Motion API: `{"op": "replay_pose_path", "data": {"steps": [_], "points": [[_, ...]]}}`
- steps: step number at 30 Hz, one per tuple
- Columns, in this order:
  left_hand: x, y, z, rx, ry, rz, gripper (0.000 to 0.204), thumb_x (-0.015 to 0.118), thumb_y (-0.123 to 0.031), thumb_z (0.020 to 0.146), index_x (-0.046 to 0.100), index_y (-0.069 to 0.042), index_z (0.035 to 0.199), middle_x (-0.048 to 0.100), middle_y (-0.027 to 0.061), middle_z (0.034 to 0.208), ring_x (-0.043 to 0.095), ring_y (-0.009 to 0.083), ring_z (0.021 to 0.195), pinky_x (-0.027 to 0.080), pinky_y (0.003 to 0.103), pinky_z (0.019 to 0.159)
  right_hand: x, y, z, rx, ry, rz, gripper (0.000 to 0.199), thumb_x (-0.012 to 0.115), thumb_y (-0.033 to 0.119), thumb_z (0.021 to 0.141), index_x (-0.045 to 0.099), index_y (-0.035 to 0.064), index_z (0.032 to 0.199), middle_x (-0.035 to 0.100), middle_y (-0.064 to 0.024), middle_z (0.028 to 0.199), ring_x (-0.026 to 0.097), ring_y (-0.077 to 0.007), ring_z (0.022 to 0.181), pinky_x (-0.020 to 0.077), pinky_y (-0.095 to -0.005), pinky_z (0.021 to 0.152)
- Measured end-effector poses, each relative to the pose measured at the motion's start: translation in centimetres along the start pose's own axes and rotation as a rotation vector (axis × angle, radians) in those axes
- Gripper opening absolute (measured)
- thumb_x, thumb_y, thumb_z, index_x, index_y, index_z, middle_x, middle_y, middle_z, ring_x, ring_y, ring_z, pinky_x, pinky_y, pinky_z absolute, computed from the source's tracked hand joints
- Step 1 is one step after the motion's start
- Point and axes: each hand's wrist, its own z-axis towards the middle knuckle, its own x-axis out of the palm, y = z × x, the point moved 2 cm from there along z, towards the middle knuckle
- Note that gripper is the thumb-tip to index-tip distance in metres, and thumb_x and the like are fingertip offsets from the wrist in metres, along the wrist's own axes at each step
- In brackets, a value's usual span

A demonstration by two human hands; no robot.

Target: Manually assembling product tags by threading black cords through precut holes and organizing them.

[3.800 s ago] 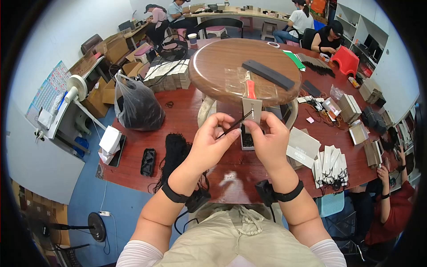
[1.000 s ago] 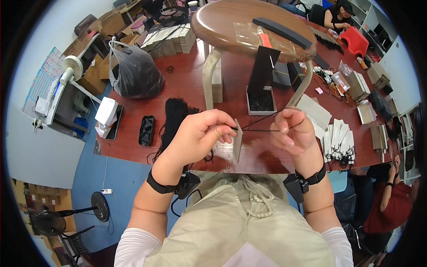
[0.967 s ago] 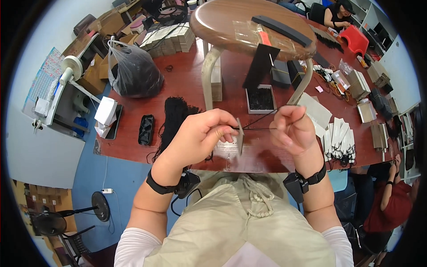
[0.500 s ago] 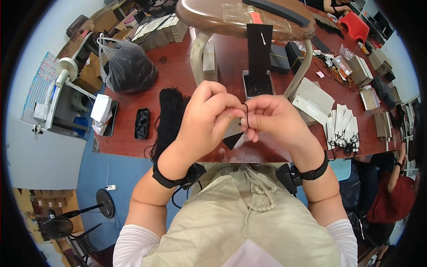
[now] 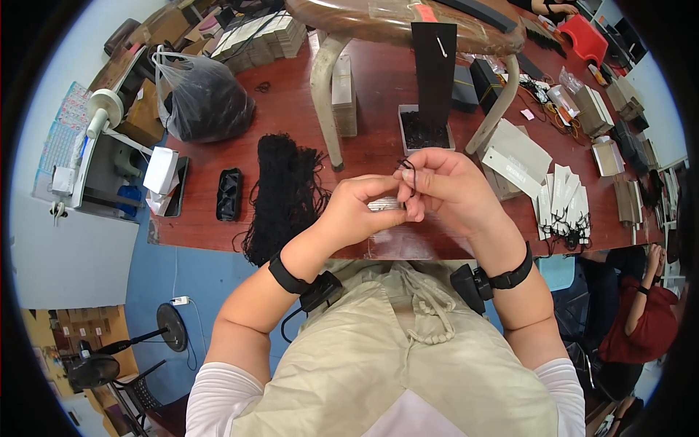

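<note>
A thin black cord (image 5: 410, 173) forms a loop at the fingertips of my right hand (image 5: 455, 188), which is pinched on it. Close against those fingertips is my left hand (image 5: 348, 215), thumb and forefinger curved toward each other. Between its fingers shows a pale flat thing (image 5: 381, 206), mostly hidden, whose kind I cannot make out. Left of my hands, a thick bundle of black cords (image 5: 280, 193) lies on the table. To the right are a stack of grey cards (image 5: 515, 162) and a fanned pile of pale tags (image 5: 562, 197) with black cords.
Ahead, a brown stool (image 5: 335, 22) stands on the red table (image 5: 284, 91). An upright black strip (image 5: 435, 69) rises by a small box (image 5: 450, 138) of black bits. A black tray (image 5: 229, 193) and plastic bag (image 5: 204, 102) are left. Another person (image 5: 641, 320) sits at right.
My left hand has moved down and tilted, its fingertips now lower beside my right hand. The black triangular piece below my hands is no longer visible. The cord loop now sits at my right fingertips.
</note>
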Motion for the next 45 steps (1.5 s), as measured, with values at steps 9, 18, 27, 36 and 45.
{"op": "replay_pose_path", "data": {"steps": [9,18,27,36,45], "points": [[0.6,0.6,-0.6,0.027,0.042,0.272,0.046,0.082,-0.016,0.066,0.066,-0.002,0.108,0.068,0.0103,0.096,0.065,0.0190,0.089,0.050,0.029,0.079,1.9,4.3,-2.7,-0.401,-0.182,-1.111,0.005,0.057,0.003,0.084,0.061,0.0002,0.086,0.060,-0.0031,0.072,0.057,-0.0097,0.065,0.0451,-0.0261,0.057],[0.6,0.5,-1.2,0.173,-0.053,0.330,0.043,0.081,-0.014,0.067,0.067,-0.003,0.106,0.068,0.0106,0.099,0.065,0.0199,0.090,0.051,0.029,0.079,-2.2,-0.2,-3.4,0.020,-0.074,-0.928,0.020,0.059,0.016,0.089,0.058,0.0001,0.077,0.049,0.0025,0.062,0.040,-0.0043,0.060,0.0347,-0.0236,0.052],[1.1,-0.8,-0.9,0.187,0.002,0.481,0.039,0.079,-0.011,0.067,0.067,-0.004,0.104,0.068,0.0121,0.095,0.066,0.0244,0.083,0.052,0.031,0.073,0.0,0.6,-3.5,0.047,0.068,-0.504,0.025,0.057,0.016,0.091,0.057,0.0023,0.071,0.048,0.0070,0.063,0.040,-0.0024,0.060,0.0322,-0.0225,0.051],[1.4,-2.0,0.5,0.301,0.033,0.727,0.039,0.076,-0.013,0.067,0.066,-0.007,0.105,0.064,0.0068,0.090,0.060,0.0239,0.087,0.046,0.037,0.083,-3.1,-1.3,-3.1,-0.039,-0.184,-0.715,0.023,0.060,0.020,0.090,0.060,0.0019,0.076,0.052,0.0037,0.063,0.042,-0.0038,0.054,0.0336,-0.0227,0.048],[-3.3,-2.2,-2.6,0.187,-0.255,0.962,0.041,0.073,-0.012,0.070,0.061,-0.006,0.108,0.057,0.0111,0.103,0.052,0.0311,0.098,0.042,0.038,0.086,-11.9,2.1,-13.5,-0.137,-0.881,-0.543,0.008,0.062,0.016,0.088,0.063,0.0088,0.089,0.056,0.0052,0.069,0.050,-0.0022,0.059,0.0369,-0.0180,0.050]]}}
